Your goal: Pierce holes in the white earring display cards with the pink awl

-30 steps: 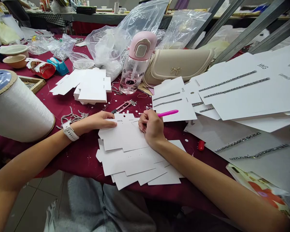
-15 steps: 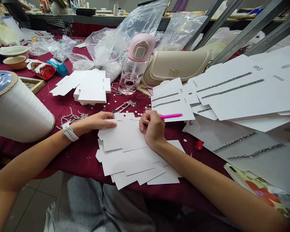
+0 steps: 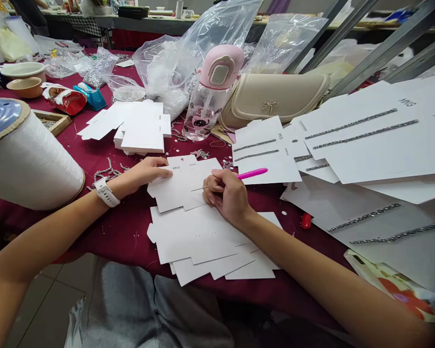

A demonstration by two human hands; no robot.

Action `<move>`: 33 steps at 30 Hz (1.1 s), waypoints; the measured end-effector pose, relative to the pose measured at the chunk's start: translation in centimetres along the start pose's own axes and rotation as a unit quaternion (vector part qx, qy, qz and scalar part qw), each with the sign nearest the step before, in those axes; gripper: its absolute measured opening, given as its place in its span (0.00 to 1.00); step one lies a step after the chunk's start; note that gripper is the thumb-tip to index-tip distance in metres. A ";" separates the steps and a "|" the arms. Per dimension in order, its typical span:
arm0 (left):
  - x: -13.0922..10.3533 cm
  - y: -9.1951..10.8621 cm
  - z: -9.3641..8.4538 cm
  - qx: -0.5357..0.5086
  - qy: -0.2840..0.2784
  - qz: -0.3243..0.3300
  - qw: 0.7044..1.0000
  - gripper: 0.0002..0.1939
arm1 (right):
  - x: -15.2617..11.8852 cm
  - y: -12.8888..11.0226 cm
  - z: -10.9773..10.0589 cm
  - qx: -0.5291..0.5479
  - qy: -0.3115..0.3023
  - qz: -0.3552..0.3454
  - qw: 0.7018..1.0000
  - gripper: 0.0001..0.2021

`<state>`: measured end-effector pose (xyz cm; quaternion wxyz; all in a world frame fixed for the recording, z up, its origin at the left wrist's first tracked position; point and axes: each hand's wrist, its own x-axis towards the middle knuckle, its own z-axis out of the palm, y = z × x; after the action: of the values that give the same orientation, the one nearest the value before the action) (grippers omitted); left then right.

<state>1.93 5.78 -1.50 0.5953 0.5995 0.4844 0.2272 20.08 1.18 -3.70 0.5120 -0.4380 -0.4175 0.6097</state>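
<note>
My left hand [image 3: 150,171] pinches the left edge of a white display card [image 3: 174,191] printed "MNG", thumb on top. In my right hand [image 3: 226,195] is a pink-handled needle tool [image 3: 253,173], its thin metal tip pointing left over the card's middle. Whether the tip touches the card I cannot tell. Below this card, nearer my lap, lies a loose pile of white cards [image 3: 199,237], some marked with tiny dots. Right of my hand, a card [image 3: 261,166] carries two dark beaded strips.
A stack of white cards [image 3: 143,133], a pink-lidded bottle [image 3: 212,101] and a beige handbag [image 3: 279,99] stand behind. A large thread spool [image 3: 39,159] is at left. More cards with strips [image 3: 369,150] spread right, near a red cap [image 3: 306,221]. Metal bars [image 3: 387,48] slant overhead.
The held card has shifted away from me, off the pile below. The needle tip has moved lower and left over it and shows more clearly. The view has shifted slightly.
</note>
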 end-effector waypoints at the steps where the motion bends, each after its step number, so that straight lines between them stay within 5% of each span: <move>1: 0.0 0.0 0.0 0.006 0.001 -0.002 1.000 0.08 | 0.2 0.2 0.0 -0.008 0.005 0.005 1.000 0.18; 24: 0.2 0.3 0.0 -0.021 0.004 -0.045 0.999 0.03 | 0.3 0.3 0.1 -0.046 -0.006 0.011 0.999 0.18; 33: 0.3 0.2 0.0 -0.051 -0.002 -0.066 0.996 0.02 | 0.1 0.8 0.5 -0.099 -0.042 -0.051 0.993 0.19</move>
<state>2.08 6.10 -1.43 0.6400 0.5355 0.5095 0.2100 19.36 1.17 -4.35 0.4788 -0.4382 -0.5189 0.5564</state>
